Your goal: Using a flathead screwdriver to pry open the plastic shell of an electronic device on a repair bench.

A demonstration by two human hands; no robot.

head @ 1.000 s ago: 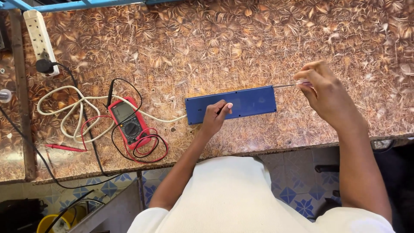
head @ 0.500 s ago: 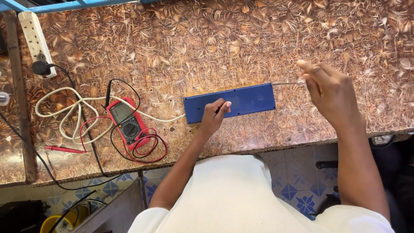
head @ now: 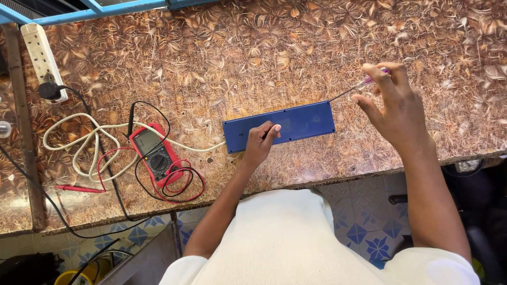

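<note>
Your left hand (head: 260, 143) rests curled on the blue box (head: 279, 126), mid-worktop (head: 237, 58). Your right hand (head: 393, 105) pinches a screwdriver (head: 355, 88), tip at the box's right end.

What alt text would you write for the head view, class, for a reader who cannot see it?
A person's left hand presses on a long blue rectangular case on a brown patterned worktop, while the right hand holds a thin screwdriver at the case's right end. A red multimeter with tangled leads lies to the left.
</note>
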